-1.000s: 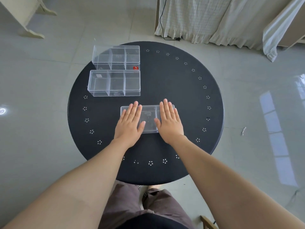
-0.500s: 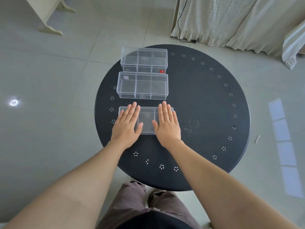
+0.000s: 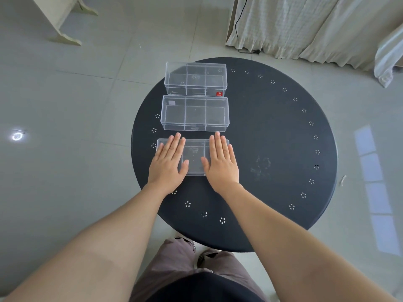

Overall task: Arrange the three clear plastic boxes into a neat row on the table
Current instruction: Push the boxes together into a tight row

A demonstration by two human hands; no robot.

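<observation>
Boxes of clear plastic, three of them, stand in one line on the left part of the round table (image 3: pixel 272 138), going away from the person. On the nearest box (image 3: pixel 194 156) both hands lie flat with the palm down. The left hand (image 3: pixel 169 163) covers its left end and the right hand (image 3: pixel 221 161) covers its right end; the fingers are stretched and spread a little, pressing on the lid and not closed around anything. Between the thumbs the middle of the lid shows.

Just beyond the fingertips stands the middle box (image 3: pixel 194 113), with three compartments, apart from the nearest one by a narrow gap. The far box (image 3: pixel 195 80) is just behind it, near the far rim of the table (a small red label (image 3: pixel 219 93) is at its front right corner).

The table top is dark and matte, with a ring of small flower-shaped holes along the rim and some pale smudges (image 3: pixel 260 166) to the right of the hands. The floor (image 3: pixel 76 127) is of glossy grey tiles, with window light reflected at the right. White curtains (image 3: pixel 305 27) hang behind the table, a black cable (image 3: pixel 236 29) runs down them, and a pale furniture leg (image 3: pixel 63 25) stands at the upper left.
</observation>
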